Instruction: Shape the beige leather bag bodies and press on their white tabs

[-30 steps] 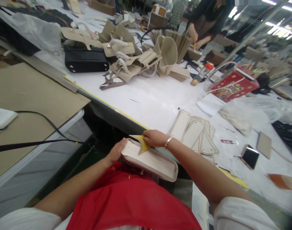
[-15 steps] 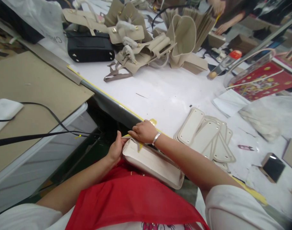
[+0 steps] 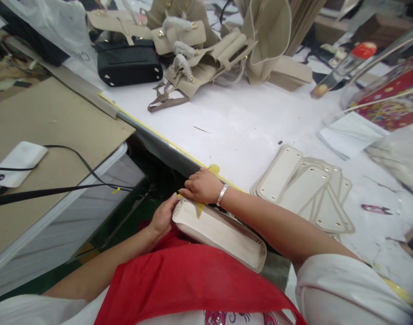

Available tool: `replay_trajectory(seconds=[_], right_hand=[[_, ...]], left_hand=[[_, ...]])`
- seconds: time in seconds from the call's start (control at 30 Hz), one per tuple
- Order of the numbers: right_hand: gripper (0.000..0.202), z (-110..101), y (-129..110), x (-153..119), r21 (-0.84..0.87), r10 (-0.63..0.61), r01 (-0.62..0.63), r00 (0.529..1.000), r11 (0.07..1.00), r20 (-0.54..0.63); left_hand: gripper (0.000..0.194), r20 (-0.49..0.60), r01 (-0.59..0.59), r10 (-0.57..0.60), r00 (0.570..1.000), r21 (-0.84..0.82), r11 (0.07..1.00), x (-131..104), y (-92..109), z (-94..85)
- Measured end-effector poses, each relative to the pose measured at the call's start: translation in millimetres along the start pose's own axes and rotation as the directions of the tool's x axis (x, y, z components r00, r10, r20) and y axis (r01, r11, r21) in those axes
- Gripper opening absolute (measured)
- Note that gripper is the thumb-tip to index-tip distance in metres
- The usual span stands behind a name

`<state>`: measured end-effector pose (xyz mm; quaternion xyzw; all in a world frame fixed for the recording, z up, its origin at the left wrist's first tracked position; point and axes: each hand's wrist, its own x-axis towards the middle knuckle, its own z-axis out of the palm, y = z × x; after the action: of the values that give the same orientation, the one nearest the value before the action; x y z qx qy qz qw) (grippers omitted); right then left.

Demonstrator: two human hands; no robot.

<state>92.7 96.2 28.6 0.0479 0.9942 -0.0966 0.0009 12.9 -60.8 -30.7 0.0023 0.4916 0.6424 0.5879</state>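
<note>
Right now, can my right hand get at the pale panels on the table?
Probably yes, though the right hand is busy with the yellow piece; the pale panels lie beside its forearm, with nothing visibly blocking them.

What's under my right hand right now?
A pointed yellow tip shows at the near edge of your right hand, over the cream piece; more yellow shows beyond. Whatever the hand covers can't be seen.

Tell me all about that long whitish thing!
The long whitish piece looks leathery, with rounded corners and a raised rim at its right end. It sits aslant by the red apron, right end lower in view. The left hand touches its left end; the right hand holds a yellow piece over its far edge.
</note>
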Motion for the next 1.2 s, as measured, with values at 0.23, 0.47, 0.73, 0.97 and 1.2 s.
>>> replay_trajectory(seconds=[0.23,0.47,0.73,0.97,1.2], right_hand=[[0.053,-2.9,4.1,-6.0,0.031,-0.004,0.002,0.998,1.000,0.061],[0.062,-1.0,-4.5,-24.9,0.092,0.191,-0.207,0.970,0.974,0.152],[0.069,-7.6,-20.4,-51.8,0.122,0.372,-0.421,0.880,0.899,0.296],[0.065,-38.7,-39.9,-67.9,-0.027,0.569,-0.591,0.763,0.806,0.305],[0.035,-74.0,-83.6,-143.0,0.435,0.674,-0.692,0.704,0.576,0.227]], left_hand=[[0.033,-0.043,-0.045,0.048,0.998,0.075,0.996,-4.1,-2.1,2.3],[0.033,0.119,0.010,-0.039,0.992,0.240,0.971,-8.6,18.9,21.0],[0.047,0.207,0.083,-0.209,0.956,0.491,0.867,4.8,31.6,19.7],[0.054,0.262,0.101,-0.331,0.907,0.627,0.772,7.4,57.4,15.4],[0.051,0.186,0.121,-0.363,0.913,0.727,0.676,-6.5,79.9,-15.3]])
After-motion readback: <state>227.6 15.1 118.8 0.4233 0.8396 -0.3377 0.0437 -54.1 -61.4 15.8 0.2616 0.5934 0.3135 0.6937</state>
